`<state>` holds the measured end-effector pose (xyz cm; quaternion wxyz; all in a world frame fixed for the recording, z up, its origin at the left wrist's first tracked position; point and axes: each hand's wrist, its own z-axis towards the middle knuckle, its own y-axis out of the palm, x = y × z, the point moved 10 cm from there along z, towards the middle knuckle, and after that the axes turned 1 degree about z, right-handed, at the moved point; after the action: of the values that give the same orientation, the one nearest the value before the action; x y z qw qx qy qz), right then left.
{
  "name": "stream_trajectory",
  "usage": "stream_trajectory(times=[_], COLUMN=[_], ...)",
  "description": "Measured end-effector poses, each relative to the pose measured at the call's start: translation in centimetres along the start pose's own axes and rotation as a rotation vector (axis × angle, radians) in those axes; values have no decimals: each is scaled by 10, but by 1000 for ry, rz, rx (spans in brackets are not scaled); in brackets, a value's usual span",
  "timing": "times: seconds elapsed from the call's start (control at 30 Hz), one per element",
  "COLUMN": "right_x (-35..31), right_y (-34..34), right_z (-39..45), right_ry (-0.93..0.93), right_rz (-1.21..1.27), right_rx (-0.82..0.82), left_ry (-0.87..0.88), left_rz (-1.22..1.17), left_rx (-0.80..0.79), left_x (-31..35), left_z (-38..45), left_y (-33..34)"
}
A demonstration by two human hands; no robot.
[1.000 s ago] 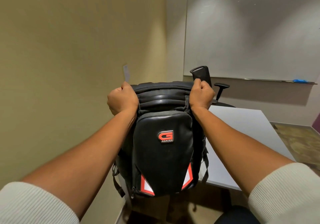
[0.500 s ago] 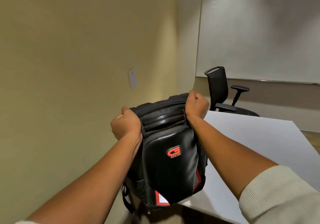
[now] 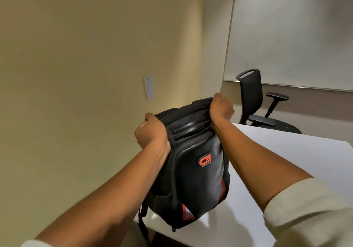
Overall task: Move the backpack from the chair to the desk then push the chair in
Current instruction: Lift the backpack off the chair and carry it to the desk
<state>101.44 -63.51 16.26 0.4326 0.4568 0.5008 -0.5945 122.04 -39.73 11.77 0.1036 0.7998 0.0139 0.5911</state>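
A black backpack (image 3: 196,172) with a red logo and red-and-white reflective corners stands upright at the near left corner of the white desk (image 3: 282,166). Its base seems to rest on the desk, with a strap hanging over the edge. My left hand (image 3: 150,134) grips the top left of the bag. My right hand (image 3: 221,109) grips the top right. The chair the bag came from is out of view.
A tan wall runs close along the left, with a small white plate (image 3: 149,87) on it. Beyond the desk's far end stands a black office chair (image 3: 256,101) with armrests, under a large whiteboard (image 3: 294,36).
The backpack has moved forward, right and down from the air in front of me onto the desk's near corner. My view has shifted left and closer to the desk.
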Motion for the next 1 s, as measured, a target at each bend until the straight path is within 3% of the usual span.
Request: stream_trajectory(times=[0.4, 0.6, 0.83, 1.0], right_x=[38, 46, 60, 57], right_y=[123, 180, 234, 260], right_z=[81, 93, 87, 80], right_ry=[59, 75, 141, 40], right_rz=[117, 250, 311, 86], right_rx=[-286, -592, -806, -894], left_ry=[-112, -153, -151, -125], left_rz=[-126, -231, -313, -158], left_rx=[116, 201, 252, 318], left_x=[-41, -64, -84, -76], left_z=[55, 74, 90, 103], left_y=[54, 62, 61, 59])
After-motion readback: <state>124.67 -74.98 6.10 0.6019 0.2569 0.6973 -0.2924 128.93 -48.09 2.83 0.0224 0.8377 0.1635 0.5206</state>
